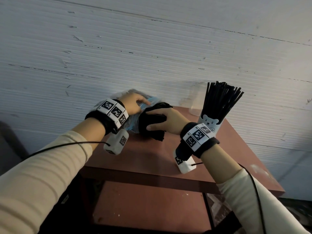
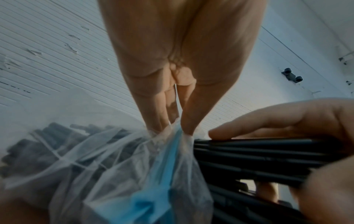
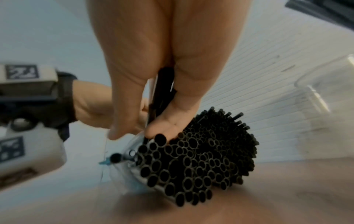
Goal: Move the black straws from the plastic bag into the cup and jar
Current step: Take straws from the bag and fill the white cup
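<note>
A clear plastic bag with a blue strip lies at the back of the table, with black straws still inside it. My left hand pinches the bag's rim between thumb and fingers. My right hand grips a thick bundle of black straws sticking out of the bag's mouth; their open ends face the right wrist camera. A bear-printed cup to the right stands packed with upright black straws. Behind it stands a clear jar with no straws seen in it.
The reddish-brown table is small, with its front edge near me and its right edge just past the cup. A white ribbed wall stands directly behind the bag and jar. A lower shelf shows under the tabletop.
</note>
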A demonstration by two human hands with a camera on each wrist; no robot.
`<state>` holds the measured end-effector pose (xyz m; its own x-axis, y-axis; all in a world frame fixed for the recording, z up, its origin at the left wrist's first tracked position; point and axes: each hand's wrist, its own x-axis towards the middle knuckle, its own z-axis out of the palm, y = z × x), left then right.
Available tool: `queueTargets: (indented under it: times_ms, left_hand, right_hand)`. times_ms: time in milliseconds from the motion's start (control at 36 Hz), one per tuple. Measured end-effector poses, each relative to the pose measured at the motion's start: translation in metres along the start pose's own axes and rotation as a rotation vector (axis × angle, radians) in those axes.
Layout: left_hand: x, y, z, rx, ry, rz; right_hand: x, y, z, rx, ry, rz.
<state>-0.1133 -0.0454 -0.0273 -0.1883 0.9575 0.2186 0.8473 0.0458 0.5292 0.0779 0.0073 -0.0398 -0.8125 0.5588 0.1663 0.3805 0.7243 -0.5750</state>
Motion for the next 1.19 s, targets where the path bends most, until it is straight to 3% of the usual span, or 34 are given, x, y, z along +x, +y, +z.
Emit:
queueTargets:
  times_ms: [167, 472, 639, 833, 972, 1083, 1194]
  left_hand:
    - [0.0, -0.003, 0.001, -0.021, -0.004, 0.003]
    - [-0.004, -0.001, -0.001, -0.039, 0.024, 0.007]
    - [-0.011, 0.005, -0.004, -0.089, 0.012, 0.045]
    - [-0.022, 0.03, -0.005, 0.03, -0.111, 0.172]
    - [-0.019, 0.069, 0.013, 0.266, -0.233, 0.211]
    - [-0.012, 0.078, 0.032, 0.372, -0.118, 0.274]
    - [-0.011, 0.091, 0.038, 0.348, -0.106, 0.35]
  right_hand:
    - [0.01, -0.002, 0.009, -0.28, 0.05, -0.11]
    - [0.012, -0.008, 0.01, -0.262, 0.087, -0.174]
    - [0.002, -0.007, -0.006, -0.119, 0.083, -0.115]
    - [-0.031, -0.003, -0.042, -0.023, 0.04, -0.022]
    - [-0.054, -0.008, -0.06, -0.05, 0.031, -0.026]
    - [-0.07, -0.01, -0.07, -0.074, 0.042, -0.037]
    - [-0.088, -0.01, -0.087, -0.092, 0.096, -0.045]
